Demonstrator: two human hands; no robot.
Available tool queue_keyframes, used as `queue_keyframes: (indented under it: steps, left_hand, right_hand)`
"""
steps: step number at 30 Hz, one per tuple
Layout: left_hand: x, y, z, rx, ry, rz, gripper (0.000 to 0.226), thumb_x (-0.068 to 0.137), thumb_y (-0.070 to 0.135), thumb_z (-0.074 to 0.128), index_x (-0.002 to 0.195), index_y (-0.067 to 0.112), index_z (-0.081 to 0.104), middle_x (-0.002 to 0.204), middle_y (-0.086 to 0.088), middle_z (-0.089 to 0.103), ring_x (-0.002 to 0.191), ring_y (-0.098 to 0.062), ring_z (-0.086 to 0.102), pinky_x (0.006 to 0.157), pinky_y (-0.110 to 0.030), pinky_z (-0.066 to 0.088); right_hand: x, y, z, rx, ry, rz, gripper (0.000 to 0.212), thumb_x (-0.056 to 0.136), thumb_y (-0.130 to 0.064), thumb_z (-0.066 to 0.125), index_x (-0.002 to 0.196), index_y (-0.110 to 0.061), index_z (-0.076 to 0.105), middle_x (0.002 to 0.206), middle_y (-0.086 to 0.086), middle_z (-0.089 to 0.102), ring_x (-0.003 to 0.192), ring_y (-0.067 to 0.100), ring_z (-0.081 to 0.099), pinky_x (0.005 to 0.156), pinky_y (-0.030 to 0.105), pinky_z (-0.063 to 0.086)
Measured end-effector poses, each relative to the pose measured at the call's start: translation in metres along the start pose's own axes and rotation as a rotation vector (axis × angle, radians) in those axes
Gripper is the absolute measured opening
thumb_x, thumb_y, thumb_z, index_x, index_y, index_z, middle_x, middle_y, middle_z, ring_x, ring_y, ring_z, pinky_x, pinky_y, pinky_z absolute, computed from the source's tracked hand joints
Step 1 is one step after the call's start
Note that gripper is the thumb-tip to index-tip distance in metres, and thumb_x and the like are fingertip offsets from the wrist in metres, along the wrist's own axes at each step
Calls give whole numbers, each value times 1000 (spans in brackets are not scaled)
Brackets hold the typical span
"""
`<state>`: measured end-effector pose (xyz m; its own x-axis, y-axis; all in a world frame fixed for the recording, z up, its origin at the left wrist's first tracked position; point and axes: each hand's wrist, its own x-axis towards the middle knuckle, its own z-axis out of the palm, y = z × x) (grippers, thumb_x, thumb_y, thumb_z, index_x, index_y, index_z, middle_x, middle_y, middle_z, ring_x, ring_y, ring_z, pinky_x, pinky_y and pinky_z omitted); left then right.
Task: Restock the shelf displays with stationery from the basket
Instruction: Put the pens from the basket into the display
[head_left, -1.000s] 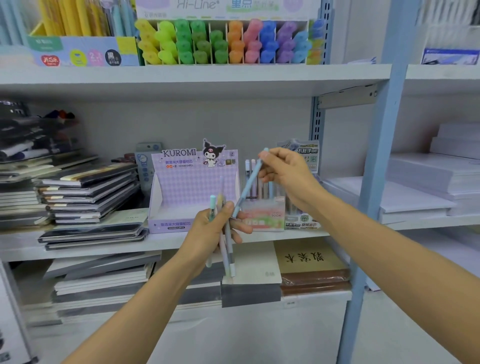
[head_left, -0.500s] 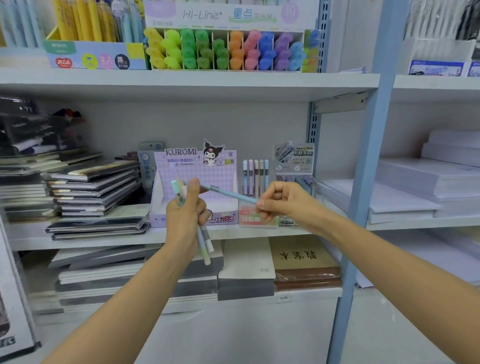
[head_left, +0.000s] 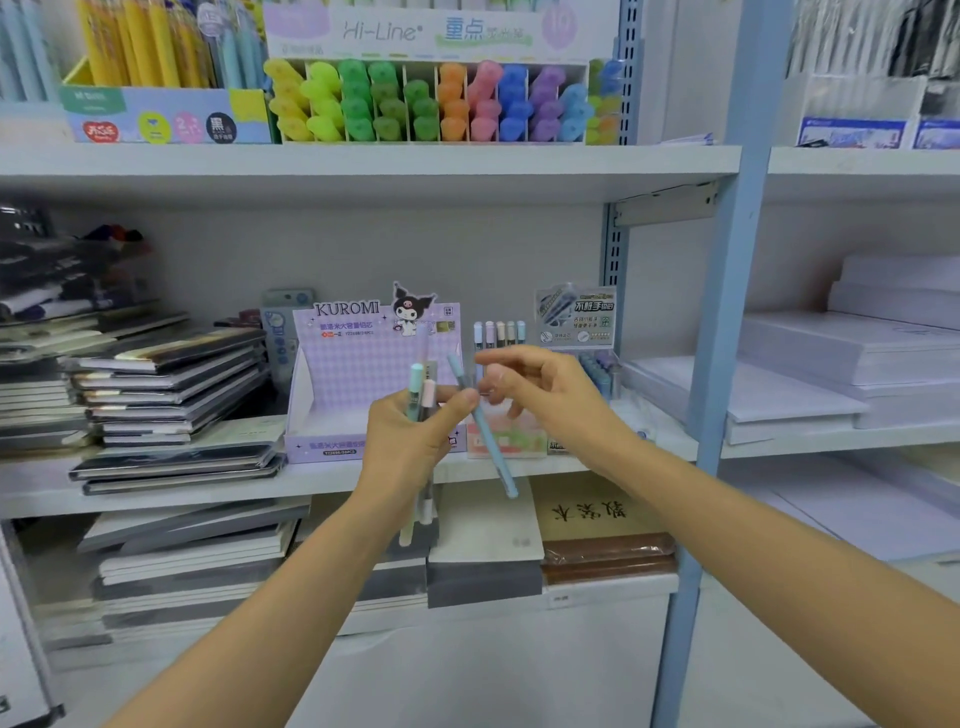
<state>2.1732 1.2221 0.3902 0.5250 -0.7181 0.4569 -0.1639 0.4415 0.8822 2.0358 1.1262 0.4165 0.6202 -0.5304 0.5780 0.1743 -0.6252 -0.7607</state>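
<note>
Both forearms reach up from the near edge toward the middle shelf (head_left: 322, 478), hands meeting in front of it. The left hand (head_left: 410, 441) is raised with its back toward the camera and its fingers curled round a bundle of pens (head_left: 422, 395). It holds them upright, mint and pink caps sticking out above the fist and the lower ends hanging below the wrist. Its thumb stretches to the right, and the tip lies against a blue pen (head_left: 485, 436). This pen slants, its upper end to the left between the two hands and its lower end down to the right, in front of the shelf edge.

The right hand (head_left: 545, 400) comes in from the right, wrist bent, fingers loosely curled and spread, with thumb and forefinger just beside the blue pen's upper part. It is blurred there, so I cannot tell whether it pinches the pen or is clear of it.

Behind the hands stand a lilac Kuromi box (head_left: 358, 364) and, to its right, a small pen box (head_left: 511, 441) with a row of pens upright in it. Notebooks (head_left: 171, 384) are stacked at the left and paper (head_left: 831, 374) at the right. Highlighters (head_left: 441, 98) fill the shelf above.
</note>
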Motion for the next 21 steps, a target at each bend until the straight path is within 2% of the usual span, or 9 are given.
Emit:
queue_keyframes:
  steps: [4,6,7,8,10,12,15,18,21]
  left_hand:
    - [0,-1,4,55,-86,36,19,85,21,73,66,24,71,45,13,35,41,-5,29,41,-16,30]
    - [2,0,2,44,-107,33,21,89,24,69,68,23,72,48,9,31,43,-9,25,40,-18,27]
    - [4,0,1,31,-109,21,18,91,25,66,76,18,73,49,7,29,44,-11,24,40,-19,26]
    - [7,0,-1,24,-104,1,19,94,25,62,87,11,73,51,5,29,45,-11,24,40,-18,27]
    - [14,-2,-5,-1,-102,-62,21,98,19,55,100,9,73,55,4,33,46,-10,29,43,-17,31]
    - [20,-5,-9,-21,-111,-116,23,98,12,50,105,3,70,59,4,41,47,-10,33,46,-17,35]
    - [26,-11,-12,5,-113,-182,27,96,10,49,110,-11,60,71,5,59,45,-11,39,47,-18,40]
    - [31,-18,-12,7,-118,-231,23,99,16,50,103,-2,62,91,2,59,46,-12,48,48,-26,42]
    - [33,-22,-13,9,-149,-223,23,102,23,46,106,11,65,83,2,69,52,-12,58,52,-28,41]
  right_hand:
    - [15,-8,2,-130,-56,-1,20,89,-17,67,108,-10,69,95,4,70,90,20,65,81,31,56]
    - [20,-10,-1,-97,-79,-9,16,90,-14,65,104,-7,66,90,4,68,83,16,64,75,26,55]
    - [23,-11,-3,-53,-63,-22,13,92,-12,63,103,-6,64,88,3,68,80,13,65,72,22,54]
    - [27,-12,-7,-16,-17,-35,10,93,-11,60,102,-7,62,87,2,69,78,11,66,70,20,54]
    - [36,-16,-17,43,135,-59,8,95,-12,57,101,-8,59,86,3,70,75,9,67,64,18,52]
    - [47,-18,-30,67,279,-86,3,96,-11,56,99,-11,58,85,4,69,71,7,66,61,17,51]
    - [60,-13,-46,3,384,-114,2,96,-14,57,95,-15,56,83,5,68,67,7,64,59,21,50]
    - [70,2,-49,-63,407,-80,7,96,-13,58,92,-19,55,86,8,68,69,9,65,60,22,49]
    - [76,22,-43,-142,381,-33,3,95,-13,59,95,-15,56,85,6,69,74,14,68,59,23,50]
